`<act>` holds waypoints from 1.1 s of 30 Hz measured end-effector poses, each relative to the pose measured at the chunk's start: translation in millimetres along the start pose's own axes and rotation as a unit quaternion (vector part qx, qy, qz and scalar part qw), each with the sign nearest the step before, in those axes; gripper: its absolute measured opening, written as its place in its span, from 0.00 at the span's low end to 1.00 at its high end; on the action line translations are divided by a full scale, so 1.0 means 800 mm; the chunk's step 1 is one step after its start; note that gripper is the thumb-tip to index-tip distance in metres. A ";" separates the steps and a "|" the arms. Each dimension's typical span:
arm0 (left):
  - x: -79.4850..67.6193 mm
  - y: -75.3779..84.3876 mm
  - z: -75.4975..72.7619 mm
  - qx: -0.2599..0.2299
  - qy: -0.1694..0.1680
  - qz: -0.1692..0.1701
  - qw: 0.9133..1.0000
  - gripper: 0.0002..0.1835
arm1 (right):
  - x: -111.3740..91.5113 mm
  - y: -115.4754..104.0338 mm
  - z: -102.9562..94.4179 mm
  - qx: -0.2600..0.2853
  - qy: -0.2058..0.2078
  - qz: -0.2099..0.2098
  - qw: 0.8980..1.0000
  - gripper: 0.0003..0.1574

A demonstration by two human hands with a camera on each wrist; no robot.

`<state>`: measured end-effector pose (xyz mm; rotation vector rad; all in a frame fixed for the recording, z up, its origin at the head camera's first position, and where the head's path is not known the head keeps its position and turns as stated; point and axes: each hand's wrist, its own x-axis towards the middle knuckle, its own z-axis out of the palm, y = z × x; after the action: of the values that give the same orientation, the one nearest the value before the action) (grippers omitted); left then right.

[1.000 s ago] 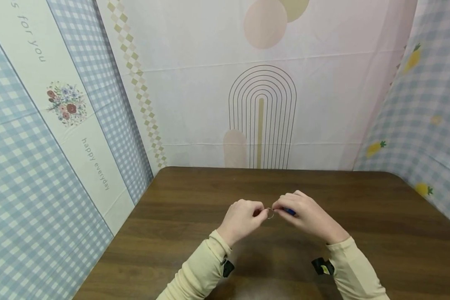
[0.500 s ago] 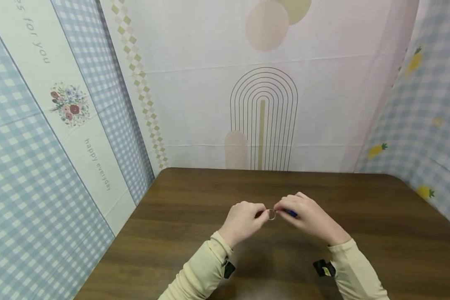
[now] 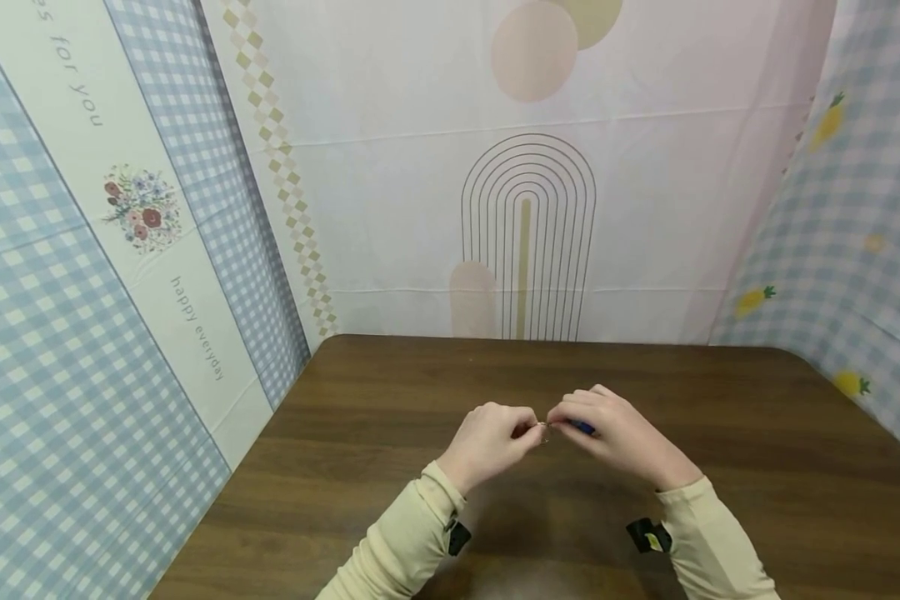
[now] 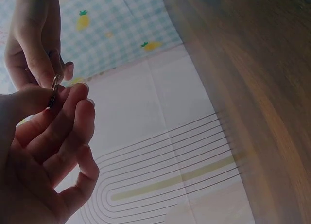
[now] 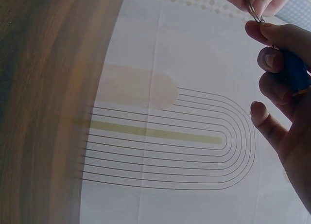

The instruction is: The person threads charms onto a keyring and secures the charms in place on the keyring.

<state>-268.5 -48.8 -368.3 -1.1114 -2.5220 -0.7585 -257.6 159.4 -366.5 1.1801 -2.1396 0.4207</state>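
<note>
Before my chest, both hands meet above the brown table. My left hand (image 3: 489,440) pinches a thin metal key ring (image 5: 251,8) between thumb and forefinger. The ring also shows edge-on as a narrow glint in the left wrist view. My right hand (image 3: 618,435) holds a small blue keychain (image 5: 293,72) under its curled fingers. Its thumb and forefinger pinch a tiny metal end right at the ring. Most of the keychain is hidden by the fingers, so its full shape cannot be made out. Whether the end is threaded on the ring cannot be told.
The wooden table (image 3: 390,375) spreads below both hands. A pale printed cloth (image 3: 390,208) hangs behind its far edge. Checked cloths hang at the left (image 3: 37,350) and right (image 3: 855,250). Each wrist wears a black camera mount.
The ring, seen as a round loop half a second ago, has turned and shows less of its face. My left fingertips have shifted slightly right, closer to the right hand, which stays put.
</note>
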 end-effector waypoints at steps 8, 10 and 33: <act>0.000 0.000 0.005 0.037 0.011 -0.022 0.999 0.17 | -0.002 -0.001 -0.001 -0.004 0.001 0.009 1.000 0.26; 0.000 0.000 0.004 0.034 0.011 -0.027 0.999 0.18 | -0.002 0.000 -0.001 -0.002 0.002 0.009 1.000 0.23; 0.003 0.000 0.004 0.046 0.018 -0.021 0.999 0.17 | -0.003 0.004 -0.002 -0.008 -0.016 0.028 0.999 0.05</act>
<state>-269.9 -45.5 -370.0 -1.0078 -2.5309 -0.6590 -258.8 163.3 -367.0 1.1265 -2.2047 0.4108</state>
